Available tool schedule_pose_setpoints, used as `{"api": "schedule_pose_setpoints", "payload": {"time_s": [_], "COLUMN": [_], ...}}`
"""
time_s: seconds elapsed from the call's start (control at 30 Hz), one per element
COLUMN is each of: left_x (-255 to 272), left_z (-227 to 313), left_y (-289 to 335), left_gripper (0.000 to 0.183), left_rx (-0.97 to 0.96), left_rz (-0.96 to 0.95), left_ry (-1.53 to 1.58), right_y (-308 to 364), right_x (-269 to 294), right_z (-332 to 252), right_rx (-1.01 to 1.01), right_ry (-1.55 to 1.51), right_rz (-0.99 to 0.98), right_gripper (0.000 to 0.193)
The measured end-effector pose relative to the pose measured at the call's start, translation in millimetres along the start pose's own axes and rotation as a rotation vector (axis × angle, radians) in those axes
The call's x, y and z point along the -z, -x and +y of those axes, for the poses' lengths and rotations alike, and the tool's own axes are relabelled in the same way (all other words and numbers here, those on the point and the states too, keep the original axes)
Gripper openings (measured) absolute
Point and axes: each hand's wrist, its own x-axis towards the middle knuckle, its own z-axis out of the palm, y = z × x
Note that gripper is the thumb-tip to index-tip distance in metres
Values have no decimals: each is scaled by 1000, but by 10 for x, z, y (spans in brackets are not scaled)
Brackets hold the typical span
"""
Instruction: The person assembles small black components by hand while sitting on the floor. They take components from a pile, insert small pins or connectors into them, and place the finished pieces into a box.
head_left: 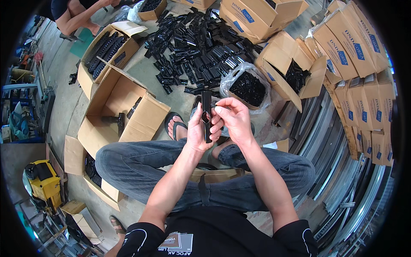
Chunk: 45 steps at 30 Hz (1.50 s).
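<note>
Two bare forearms point(173, 177) reach forward from short black sleeves point(143, 237) and converge — the bare left hand point(195, 133) wrapped in a closed grip, thumb upward, the bare right hand point(238, 120) just beside it, wrist bent inward. Legs in dark blue denim point(128, 160) fold beneath, knees wide apart.

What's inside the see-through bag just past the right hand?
Lots of small black pieces are heaped inside the plastic bag. Only the top ones show. The pieces on top cover whatever lies deeper, so I can't tell what's at the bottom.
</note>
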Motion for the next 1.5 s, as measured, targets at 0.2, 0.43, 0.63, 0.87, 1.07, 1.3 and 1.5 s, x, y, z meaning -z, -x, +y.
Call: {"api": "schedule_pose_setpoints", "payload": {"time_s": [0.2, 0.43, 0.63, 0.87, 1.07, 1.3, 1.5], "left_x": [-50, 61, -17, -18, 15, -37, -24], "left_z": [-15, 29, 10, 50, 77, 78, 67], "left_y": [5, -8, -10, 1, -5, -6, -13], "left_gripper": [58, 56, 59, 56, 56, 57, 57], "left_rx": [2, 2, -33, -53, -45, -63, -68], "left_rz": [116, 37, 134, 106, 85, 112, 111], "left_ry": [-85, -141, -201, -276, -364, -348, -327], "right_y": [9, 40, -11, 21, 21, 16, 10], "right_x": [-23, -101, 28, -37, -46, 1, 2], "right_z": [-8, -45, 50, -124, -235, -252, -253], "right_rx": [8, 92, 249, 434, 517, 445, 483], "right_ry": [132, 397, 595, 838, 952, 936, 953], "right_rz": [19, 70, 80, 50, -16, -34, -73], "right_gripper": [15, 10, 12, 15, 15, 13, 11]}}
